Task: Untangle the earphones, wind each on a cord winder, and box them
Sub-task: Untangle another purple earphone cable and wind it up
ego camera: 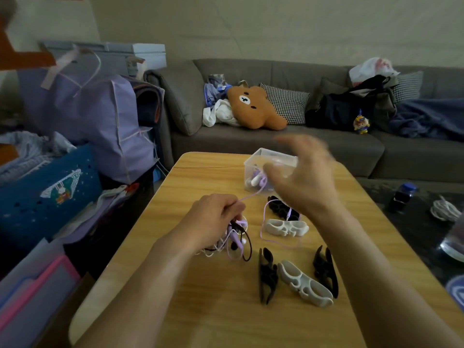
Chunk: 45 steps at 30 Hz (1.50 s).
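Left hand [216, 217] curled round a tangled bundle of earphones [234, 238] — black, white and lilac cords mixed — held low at the middle of the wooden table [200, 310]. A lilac cord [251, 197] runs taut from this fist up and to the right into the clear plastic box [266, 162] at the table's far edge; lilac earbuds lie inside the box.

Right hand [301, 177] raised over the box, fingers spread and relaxed, gripping nothing; motion-blurred.

Cord winders on the table:
- white winder [286, 227], long axis left–right, with a lilac loop round its left end
- black winder [281, 207] just behind it, partly hidden by the right wrist
- near trio, long axes running roughly near–far: black [267, 275], white [303, 282] angled to the near right, black [325, 270]

Grey sofa [276, 144] behind the table.
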Tool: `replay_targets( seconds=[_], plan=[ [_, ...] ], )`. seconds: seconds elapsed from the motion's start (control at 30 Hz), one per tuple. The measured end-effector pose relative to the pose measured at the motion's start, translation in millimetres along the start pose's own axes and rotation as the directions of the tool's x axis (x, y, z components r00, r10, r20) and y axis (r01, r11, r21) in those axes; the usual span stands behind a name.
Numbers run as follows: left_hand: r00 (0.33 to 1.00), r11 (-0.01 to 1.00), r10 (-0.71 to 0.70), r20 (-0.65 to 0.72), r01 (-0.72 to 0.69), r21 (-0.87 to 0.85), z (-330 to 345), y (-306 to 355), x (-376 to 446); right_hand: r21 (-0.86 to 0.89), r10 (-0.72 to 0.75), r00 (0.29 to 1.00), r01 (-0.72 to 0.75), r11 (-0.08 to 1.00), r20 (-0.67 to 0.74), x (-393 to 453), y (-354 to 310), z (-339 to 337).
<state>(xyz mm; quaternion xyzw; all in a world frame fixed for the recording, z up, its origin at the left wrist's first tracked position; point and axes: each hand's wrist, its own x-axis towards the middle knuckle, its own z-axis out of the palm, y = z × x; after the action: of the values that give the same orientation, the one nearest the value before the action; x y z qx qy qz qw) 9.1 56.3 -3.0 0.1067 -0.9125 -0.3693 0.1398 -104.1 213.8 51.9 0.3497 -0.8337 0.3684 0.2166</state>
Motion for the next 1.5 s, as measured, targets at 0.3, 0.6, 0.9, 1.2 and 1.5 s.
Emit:
replay_targets(
  seconds=[0.3, 0.6, 0.9, 1.2, 1.5],
  plan=[
    [1.000, 1.000, 0.012, -0.011, -0.012, 0.006, -2, 3, -4, 0.096, -0.041, 0.873, -0.006, 0.995, 0.487, -8, -5, 24],
    [0.991, 0.997, -0.036, 0.127, 0.045, -0.068, -6, -2, -6, 0.312, 0.187, 0.980, -0.158, 0.937, -0.065, 13, 11, -12],
    [1.000, 0.999, -0.007, 0.016, 0.008, -0.053, 0, -7, -7, 0.110, -0.077, 0.912, 0.035, 0.993, 0.403, -2, -5, 5],
    [0.994, 0.999, -0.009, 0.111, 0.013, -0.035, -2, -3, -11, 0.217, -0.021, 0.908, -0.078, 0.973, 0.419, -10, -13, 26],
    [0.988, 0.999, -0.027, 0.155, 0.024, 0.026, 7, -15, -11, 0.702, 0.376, 0.923, -0.321, 0.636, 0.082, 1, -15, 4]
  ],
)
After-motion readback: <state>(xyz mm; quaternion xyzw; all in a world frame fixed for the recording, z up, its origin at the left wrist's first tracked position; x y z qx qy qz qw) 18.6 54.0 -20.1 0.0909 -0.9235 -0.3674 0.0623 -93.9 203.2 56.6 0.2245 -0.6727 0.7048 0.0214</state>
